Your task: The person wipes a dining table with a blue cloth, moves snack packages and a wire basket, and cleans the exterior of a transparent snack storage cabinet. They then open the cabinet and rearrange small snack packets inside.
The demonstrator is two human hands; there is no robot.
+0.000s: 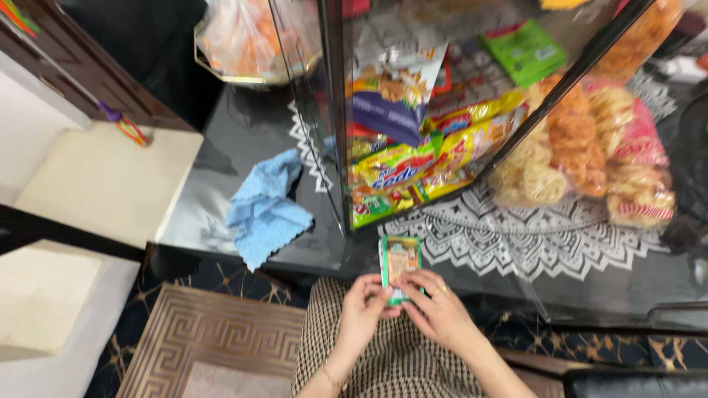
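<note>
A glossy black table [243, 133] fills the middle of the view, with a white lace-like pattern [531, 236] printed across its right part and a dark floor with gold veins below its near edge. On the table stands a clear glass case [335, 147] packed with bright snack packets [413, 166] in yellow, red, green and purple. Just left of the case lies a crumpled light blue cloth [265, 206]. To the right of the case, bags of round orange and pale fried snacks [590, 147] rest on the patterned part of the table. At the far left edge sits another clear bag of orange snacks [240, 37] in a gold-rimmed holder. A rug with a gold key pattern [206, 339] lies on the floor at lower left.

Close to the near edge of the table, above a checked lap, both hands meet around a small green packet [399, 264] held upright. The left hand [363, 309] grips its lower left side with thumb and fingers closed on it. The right hand [439, 309], wearing a ring, clasps the lower right side, fingers curled over the packet's bottom edge
</note>
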